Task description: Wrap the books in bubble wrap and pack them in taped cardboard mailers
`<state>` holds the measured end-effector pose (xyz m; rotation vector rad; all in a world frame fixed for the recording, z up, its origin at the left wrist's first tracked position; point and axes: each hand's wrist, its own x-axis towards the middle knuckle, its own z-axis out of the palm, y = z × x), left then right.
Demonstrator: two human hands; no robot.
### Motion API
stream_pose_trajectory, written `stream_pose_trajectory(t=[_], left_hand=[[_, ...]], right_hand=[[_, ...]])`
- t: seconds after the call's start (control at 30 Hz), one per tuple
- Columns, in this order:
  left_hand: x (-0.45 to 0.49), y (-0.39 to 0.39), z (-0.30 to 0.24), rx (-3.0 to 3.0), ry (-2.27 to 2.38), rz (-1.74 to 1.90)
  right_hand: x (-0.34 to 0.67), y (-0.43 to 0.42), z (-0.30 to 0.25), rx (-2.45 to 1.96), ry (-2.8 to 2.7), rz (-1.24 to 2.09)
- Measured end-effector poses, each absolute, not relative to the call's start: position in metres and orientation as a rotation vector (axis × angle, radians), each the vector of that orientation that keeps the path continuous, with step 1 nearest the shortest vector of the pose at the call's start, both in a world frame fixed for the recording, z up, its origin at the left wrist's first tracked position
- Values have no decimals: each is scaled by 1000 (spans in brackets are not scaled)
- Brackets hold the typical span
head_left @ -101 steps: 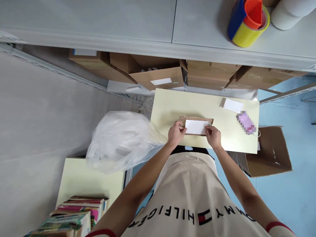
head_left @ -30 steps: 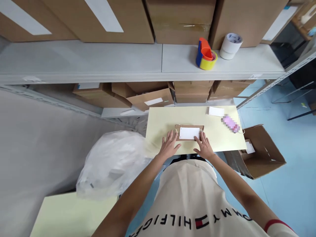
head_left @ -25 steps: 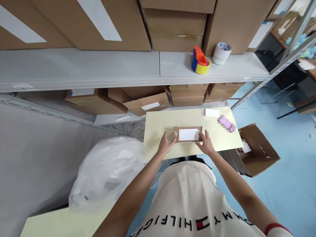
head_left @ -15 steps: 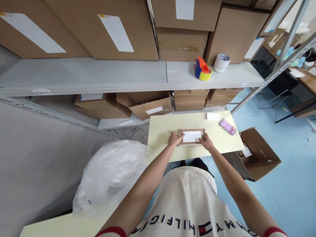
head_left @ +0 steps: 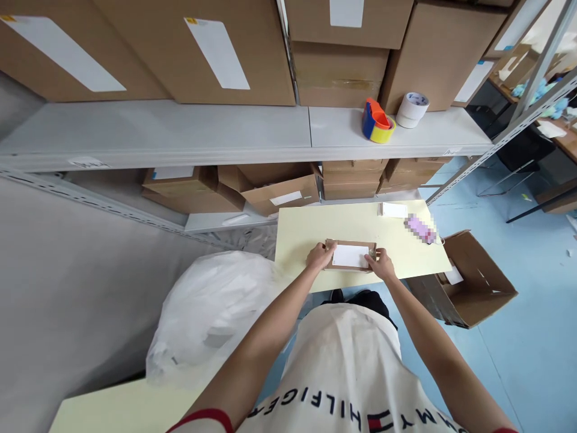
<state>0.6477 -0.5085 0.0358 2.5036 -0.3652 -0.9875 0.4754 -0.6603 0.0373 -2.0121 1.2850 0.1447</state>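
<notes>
A small cardboard box [head_left: 350,243] with a large white label [head_left: 350,256] on its top face sits near the front edge of the pale yellow table [head_left: 315,222]. My left hand [head_left: 321,255] grips the box's left end, thumb on top by the label. At the opposite end my right hand [head_left: 379,263] holds on, its thumb at the label's right edge. Clear tape shows at the box's right end. The undersides of the fingers are partly hidden.
A white stack [head_left: 393,210] and a blurred purple item [head_left: 421,229] lie on the table's far right. An open carton [head_left: 487,282] stands on the floor to the right. White plastic bag [head_left: 211,307] bulges at left. Shelf [head_left: 202,129] ahead bears cartons, a tape dispenser [head_left: 377,122] and white tape rolls [head_left: 412,110].
The view has shifted slightly. The box looks a little tilted now, and my right hand has rolled slightly, its fingers higher at the box's end. Both hands keep their hold.
</notes>
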Motion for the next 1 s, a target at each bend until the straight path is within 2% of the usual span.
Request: stream_pose_trajectory(t=[0.33, 0.73, 1.0], left_hand=[[629, -491, 17, 2343, -501, -851], [634, -484, 18, 2383, -572, -780], [647, -493, 25, 2268, -351, -967]], right_hand=[[501, -680, 32, -1992, 1373, 294], [465, -665, 17, -2111, 1109, 173], [481, -682, 31, -1820, 1162, 182]])
